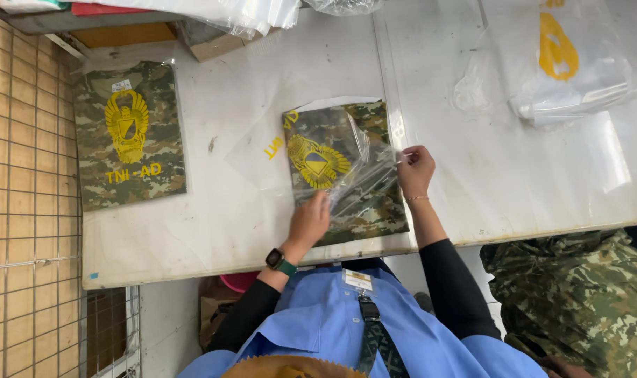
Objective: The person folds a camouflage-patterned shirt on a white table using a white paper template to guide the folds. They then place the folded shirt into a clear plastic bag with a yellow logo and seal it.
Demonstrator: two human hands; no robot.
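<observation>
While the left hand presses flat, fingers together, on the folded camouflage shirt at frame centre, the right hand pinches the clear bag around it, on a white table beside a wire grid.

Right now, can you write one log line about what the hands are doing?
left hand: on folded camouflage shirt | right hand: pinching clear plastic bag edge | shirt partly inside bag | second bagged shirt lies apart

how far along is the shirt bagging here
Done: one bagged camouflage shirt lies flat at the table's left. In hand: the left hand presses a second folded shirt while the right hand pulls its clear bag. Left: more camouflage fabric piled at right.
</observation>
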